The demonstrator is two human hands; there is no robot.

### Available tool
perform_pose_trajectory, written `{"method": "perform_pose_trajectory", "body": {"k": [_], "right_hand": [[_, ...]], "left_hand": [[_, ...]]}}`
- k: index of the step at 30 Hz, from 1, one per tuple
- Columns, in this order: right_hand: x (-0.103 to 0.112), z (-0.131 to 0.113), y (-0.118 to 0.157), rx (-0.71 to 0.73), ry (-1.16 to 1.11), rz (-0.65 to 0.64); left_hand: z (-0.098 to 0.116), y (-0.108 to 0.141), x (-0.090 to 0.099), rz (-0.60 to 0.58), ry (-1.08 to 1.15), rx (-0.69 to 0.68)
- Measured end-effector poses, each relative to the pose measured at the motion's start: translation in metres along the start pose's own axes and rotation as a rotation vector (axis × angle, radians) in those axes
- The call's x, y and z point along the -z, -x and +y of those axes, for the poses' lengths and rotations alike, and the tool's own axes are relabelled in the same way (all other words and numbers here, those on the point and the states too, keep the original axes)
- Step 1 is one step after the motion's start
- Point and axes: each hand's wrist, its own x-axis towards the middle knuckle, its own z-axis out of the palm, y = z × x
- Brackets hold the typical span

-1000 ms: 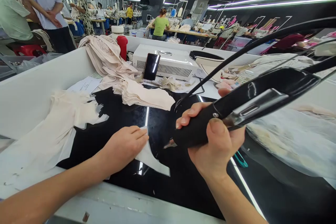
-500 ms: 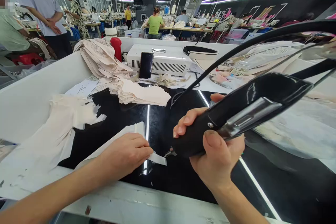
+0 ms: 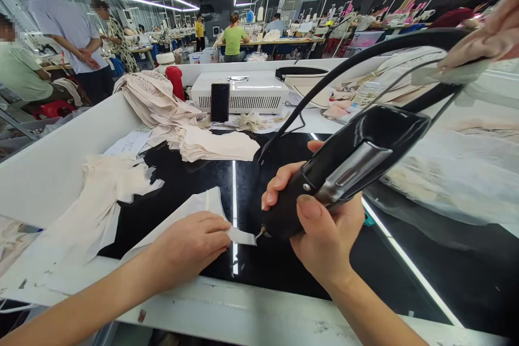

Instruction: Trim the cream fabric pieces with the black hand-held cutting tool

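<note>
White cloth [image 3: 190, 204] lies on the shiny black bench [image 3: 292, 275], under the left hand [image 3: 192, 246]. A second ago, the tool's point was well apart from the cloth; now the metal tip [image 3: 263, 231] of the black tool [image 3: 348, 159] is right at the cloth's thin right end. I think this means the tool is now in place to work on that end. I can't tell if the tip touches the cloth or is just beside it. The left fingers are close together on top of the cloth, and I can't tell if they pinch it or only press it down. The wide part of the cloth spreads to the left and far side of those fingers, and the thin end pokes out to their right. The right hand [image 3: 324, 232] has its fingers curled tight around the tool. Past the cloth, on the far side, is a stack of pale cloth [image 3: 223, 145].
</note>
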Motion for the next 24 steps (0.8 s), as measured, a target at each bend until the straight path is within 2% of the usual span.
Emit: {"method": "perform_pose_trajectory", "body": {"k": [4,13,24], "right_hand": [[0.001,0.000,0.001,0.001,-0.005,-0.005],[0.004,-0.003,0.004,-0.012,-0.018,-0.022],[0.007,-0.002,0.004,0.001,0.003,-0.011]], "left_hand": [[-0.001,-0.004,0.001,0.007,-0.015,-0.024],[-0.008,-0.016,-0.013,0.031,-0.087,-0.019],[-0.005,-0.013,-0.004,-0.025,0.143,0.143]]}}
